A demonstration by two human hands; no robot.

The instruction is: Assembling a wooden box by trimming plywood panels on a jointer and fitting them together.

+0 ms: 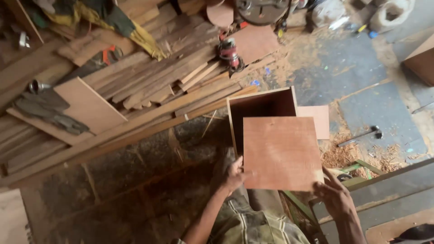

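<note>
A dusty workshop floor is showing through sawdust and shavings, and at the far left a heap of long rough wooden planks and offcuts is lying beside a pale flat plywood sheet. Further right, a red and black handheld router is standing among the boards. Below it, an open reddish-brown plywood box is resting on the ground. The left hand is gripping the near left edge of a square reddish-brown plywood panel, fingers curled against it. The right hand is pinching the panel's near right corner, fingers slightly spread. The panel is hovering over the box's opening, so this looks like a fitting step; lining up its edges with the box walls would seemingly need care. At far right, 1 metal hammer is lying on the floor.
</note>
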